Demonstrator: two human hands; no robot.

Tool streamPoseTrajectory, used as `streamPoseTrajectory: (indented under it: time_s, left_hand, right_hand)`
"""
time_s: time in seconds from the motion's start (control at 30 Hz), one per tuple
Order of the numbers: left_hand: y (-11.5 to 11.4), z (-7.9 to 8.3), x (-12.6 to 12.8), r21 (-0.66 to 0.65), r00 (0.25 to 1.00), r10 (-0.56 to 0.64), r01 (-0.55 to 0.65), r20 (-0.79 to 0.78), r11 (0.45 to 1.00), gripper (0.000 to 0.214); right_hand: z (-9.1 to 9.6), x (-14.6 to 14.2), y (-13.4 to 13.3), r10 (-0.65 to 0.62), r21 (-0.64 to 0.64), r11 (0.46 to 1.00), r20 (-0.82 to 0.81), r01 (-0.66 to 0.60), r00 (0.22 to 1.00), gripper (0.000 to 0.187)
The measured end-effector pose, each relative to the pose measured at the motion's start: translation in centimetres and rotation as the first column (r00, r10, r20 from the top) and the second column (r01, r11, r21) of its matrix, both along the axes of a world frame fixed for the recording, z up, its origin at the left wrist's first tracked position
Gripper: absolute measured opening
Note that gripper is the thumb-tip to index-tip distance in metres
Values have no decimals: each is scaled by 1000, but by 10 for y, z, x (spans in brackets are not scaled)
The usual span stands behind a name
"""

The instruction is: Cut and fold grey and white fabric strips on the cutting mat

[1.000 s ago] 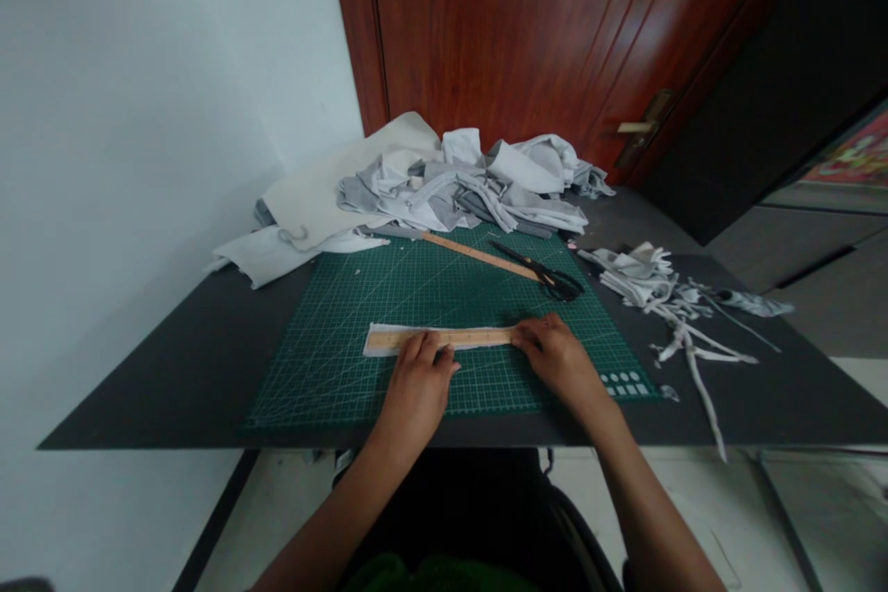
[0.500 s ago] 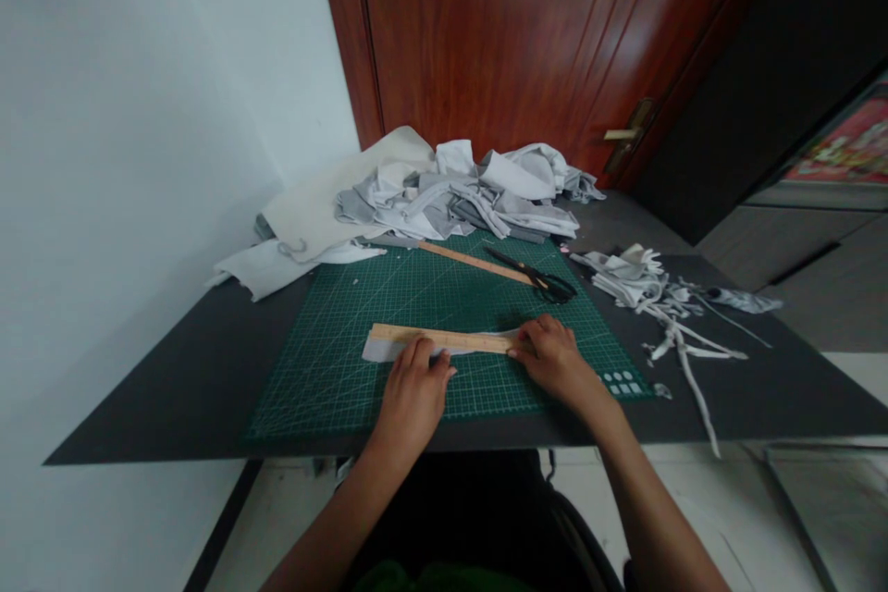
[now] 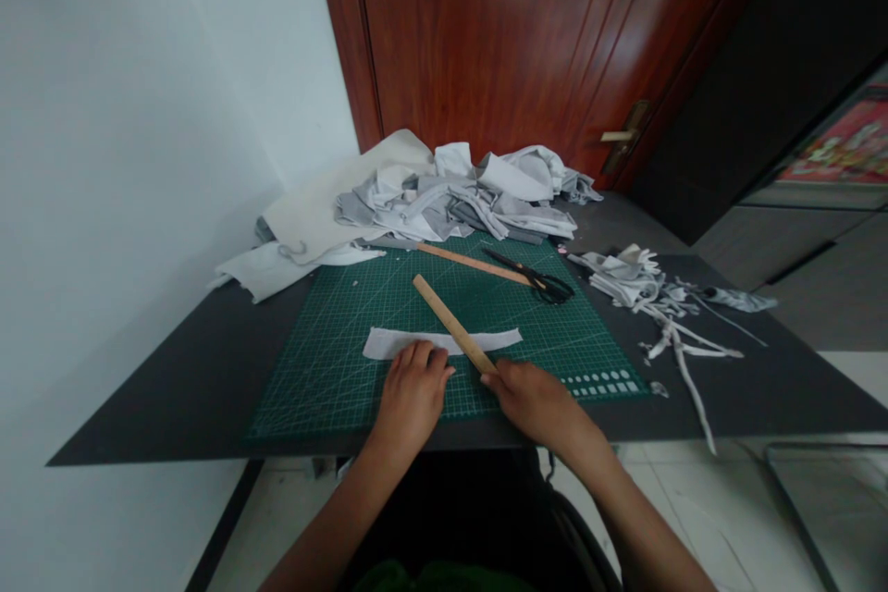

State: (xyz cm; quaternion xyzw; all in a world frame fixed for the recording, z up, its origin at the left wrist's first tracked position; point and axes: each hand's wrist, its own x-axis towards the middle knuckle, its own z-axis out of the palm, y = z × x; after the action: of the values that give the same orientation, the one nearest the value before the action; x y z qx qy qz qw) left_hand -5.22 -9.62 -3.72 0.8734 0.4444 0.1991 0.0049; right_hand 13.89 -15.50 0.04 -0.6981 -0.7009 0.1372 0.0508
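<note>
A narrow strip of light grey fabric (image 3: pixel 486 339) lies across the green cutting mat (image 3: pixel 347 333). My left hand (image 3: pixel 411 393) presses down on the strip's near edge, fingers bent and together. My right hand (image 3: pixel 531 400) grips the near end of a wooden ruler (image 3: pixel 450 330), which now slants diagonally across the strip towards the far left. A second, longer wooden ruler (image 3: pixel 478 263) and black scissors (image 3: pixel 537 277) rest at the far side of the mat.
A heap of grey and white fabric (image 3: pixel 450 194) fills the back of the dark table (image 3: pixel 173 388), against a red-brown door (image 3: pixel 527 37). Cut fabric scraps (image 3: pixel 659 305) trail over the right side. A white wall stands to the left.
My right hand drew back towards me and swung the ruler off the strip, from lying along it to a diagonal. My left hand stayed on the fabric.
</note>
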Motion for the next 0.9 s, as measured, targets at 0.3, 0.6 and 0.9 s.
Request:
streamPoseTrajectory:
  time_s: [0.3, 0.6, 0.9]
  left_hand:
    - [-4, 5, 3, 41, 987, 135, -132, -87, 990, 25]
    - [5, -10, -3, 73, 999, -40, 38, 26, 997, 38]
    - [15, -23, -12, -26, 993, -112, 113, 47, 993, 45]
  right_hand:
    - [15, -40, -6, -32, -64, 997, 154, 42, 988, 43]
    - [11, -34, -11, 226, -30, 974, 8, -226, 974, 31]
    - [2, -62, -19, 319, 235, 935, -226, -267, 920, 21]
